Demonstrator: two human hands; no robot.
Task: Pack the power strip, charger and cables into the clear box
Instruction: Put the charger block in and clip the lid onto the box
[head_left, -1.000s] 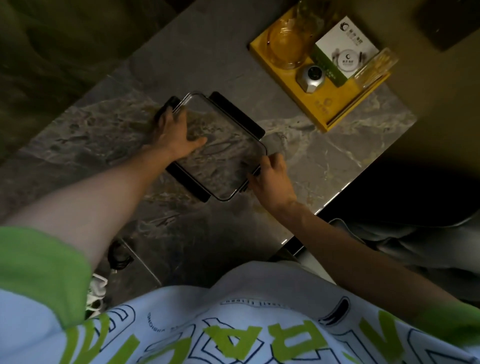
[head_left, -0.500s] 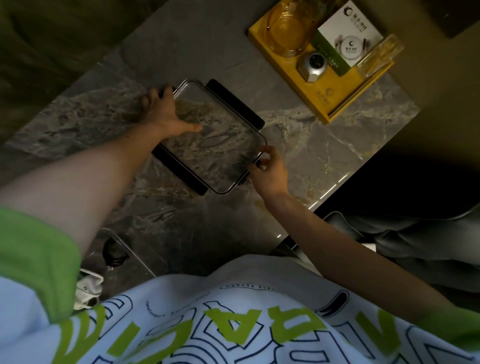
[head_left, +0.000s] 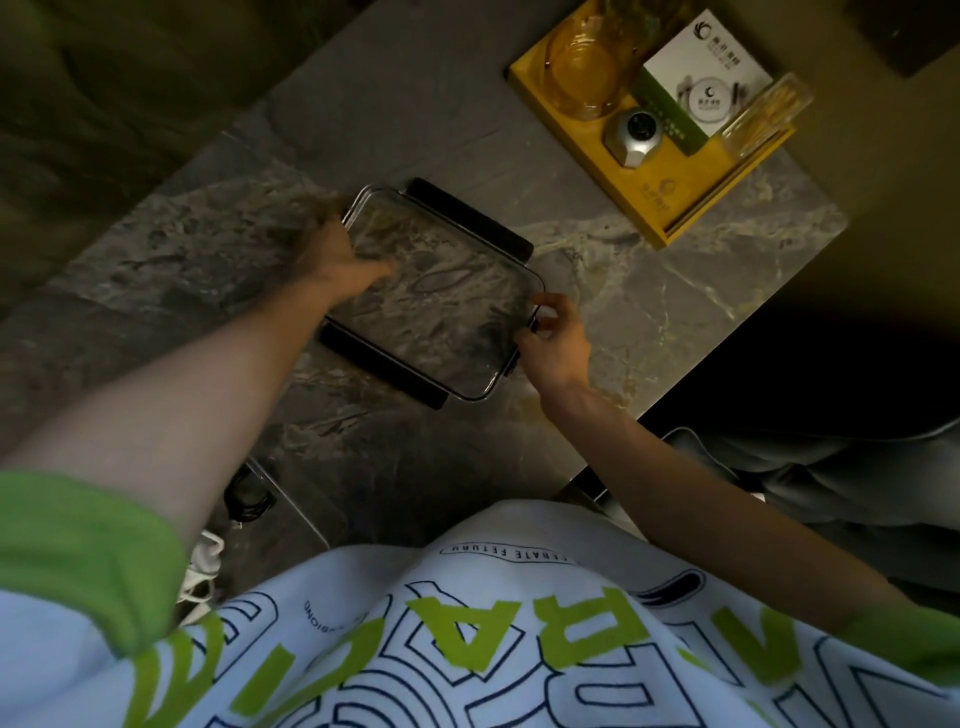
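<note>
both hands, left hand (head_left: 337, 260) and right hand (head_left: 553, 338), grip opposite ends of a flat clear rectangular lid (head_left: 441, 296) with black clips, on a marbled stone table (head_left: 649, 291) near a yellow tray (head_left: 691, 182).

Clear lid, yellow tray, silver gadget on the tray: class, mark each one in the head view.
Clear lid (head_left: 447, 306): head view, middle of its clear panel.
Yellow tray (head_left: 691, 192): head view, bare floor near its front corner.
Silver gadget (head_left: 634, 136): head view, its top face.

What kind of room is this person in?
Probably a hotel or guest room, though I can't be sure. A yellow tray on the marble table holds a glass ashtray, a branded card box and toothpicks.
</note>
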